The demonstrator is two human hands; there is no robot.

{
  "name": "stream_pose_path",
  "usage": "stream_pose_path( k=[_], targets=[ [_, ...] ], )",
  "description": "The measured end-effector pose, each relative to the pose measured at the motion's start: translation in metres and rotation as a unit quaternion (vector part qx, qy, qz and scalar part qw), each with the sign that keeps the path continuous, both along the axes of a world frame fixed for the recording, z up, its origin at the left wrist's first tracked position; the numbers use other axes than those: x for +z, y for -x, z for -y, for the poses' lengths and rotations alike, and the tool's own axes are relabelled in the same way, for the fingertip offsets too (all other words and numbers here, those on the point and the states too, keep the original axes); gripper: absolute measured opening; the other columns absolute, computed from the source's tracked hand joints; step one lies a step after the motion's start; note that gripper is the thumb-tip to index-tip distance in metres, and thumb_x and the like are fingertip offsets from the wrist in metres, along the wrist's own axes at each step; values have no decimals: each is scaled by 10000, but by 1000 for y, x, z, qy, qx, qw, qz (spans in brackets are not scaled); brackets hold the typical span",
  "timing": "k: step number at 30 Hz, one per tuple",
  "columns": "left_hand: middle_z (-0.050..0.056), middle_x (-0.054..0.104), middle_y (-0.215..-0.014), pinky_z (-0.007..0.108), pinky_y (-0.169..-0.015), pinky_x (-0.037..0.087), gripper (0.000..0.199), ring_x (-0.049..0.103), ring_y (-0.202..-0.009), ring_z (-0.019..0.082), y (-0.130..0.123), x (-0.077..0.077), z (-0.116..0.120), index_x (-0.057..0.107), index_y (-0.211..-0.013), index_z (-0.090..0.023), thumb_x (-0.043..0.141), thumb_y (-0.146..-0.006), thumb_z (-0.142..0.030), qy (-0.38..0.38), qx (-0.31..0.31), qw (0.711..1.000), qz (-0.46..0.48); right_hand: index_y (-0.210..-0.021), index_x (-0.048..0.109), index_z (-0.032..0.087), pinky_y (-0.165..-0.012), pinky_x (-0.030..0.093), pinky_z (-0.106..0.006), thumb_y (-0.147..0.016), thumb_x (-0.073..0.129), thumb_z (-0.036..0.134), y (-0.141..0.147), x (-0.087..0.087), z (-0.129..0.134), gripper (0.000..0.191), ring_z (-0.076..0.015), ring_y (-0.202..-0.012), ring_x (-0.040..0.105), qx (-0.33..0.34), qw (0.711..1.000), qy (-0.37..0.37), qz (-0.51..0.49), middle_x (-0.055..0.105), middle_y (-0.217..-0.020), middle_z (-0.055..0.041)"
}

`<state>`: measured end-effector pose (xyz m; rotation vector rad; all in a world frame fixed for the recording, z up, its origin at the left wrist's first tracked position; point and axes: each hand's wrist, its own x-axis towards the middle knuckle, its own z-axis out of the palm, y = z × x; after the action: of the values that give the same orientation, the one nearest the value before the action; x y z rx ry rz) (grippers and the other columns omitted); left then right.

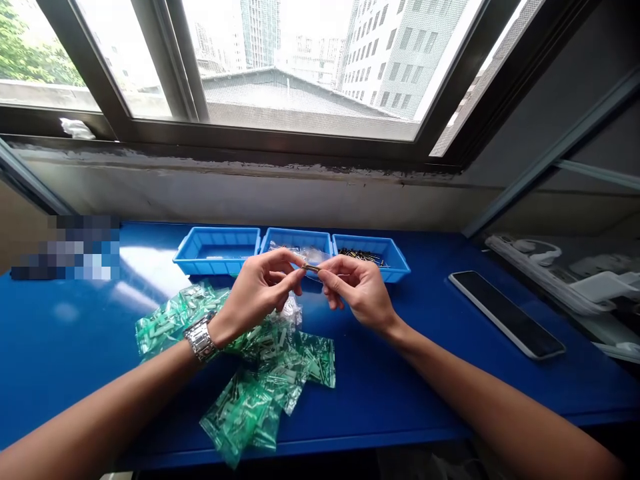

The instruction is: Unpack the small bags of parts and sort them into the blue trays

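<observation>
Pinching brass pin (310, 267) between left hand (256, 295), right hand (359, 291); both grips clamped.

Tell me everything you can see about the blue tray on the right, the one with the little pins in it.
The blue tray is a shallow, open, bright blue bin that looks like plastic, with sloping walls and a flat rim. It stands level on the blue table, last in a row of three, right beside the middle tray. A loose scatter of thin dark pins with gold-coloured bits lies inside. The right hand hides its near corner; contact cannot be told.
</observation>
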<state>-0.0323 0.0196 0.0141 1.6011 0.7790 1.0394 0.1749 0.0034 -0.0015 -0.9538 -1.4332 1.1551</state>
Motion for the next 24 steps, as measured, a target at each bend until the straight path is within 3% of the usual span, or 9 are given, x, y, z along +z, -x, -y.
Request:
stream_pose_path(
  k=[8, 16, 24],
  targets=[
    [-6, 663, -644, 148, -389, 408, 253, 536, -437, 67, 2, 3, 1, 561, -821, -174, 719, -957, -317, 25, -19, 999, -9, -942, 733, 174, -403, 427, -225, -894, 805, 463, 2, -3, 2, 301, -122, -454, 605, 20, 1000, 9, 10, 662, -619, 12],
    [-8, 651, -634, 142, -359, 379, 198, 487, -386, 46, 0, 3, -1, 668, -963, -148, 721, -966, -339, 7, 3, 1000, -30, -910, 787, 171, -410, 433, -230, -882, 818, 434, 1, -3, -1, 267, -117, -446, 587, 5, 1000, 1, 14, 651, -581, 13],
    [-33, 590, -521, 129, -360, 374, 241, 463, -386, 52, 0, 1, 0, 622, -846, -155, 747, -950, -334, 19, 28, 999, -36, -930, 849, 178, -373, 398, -224, -887, 811, 426, 3, -3, 1, 255, -95, -389, 528, -71, 997, -13, -15, 614, -534, 24]
  ],
)
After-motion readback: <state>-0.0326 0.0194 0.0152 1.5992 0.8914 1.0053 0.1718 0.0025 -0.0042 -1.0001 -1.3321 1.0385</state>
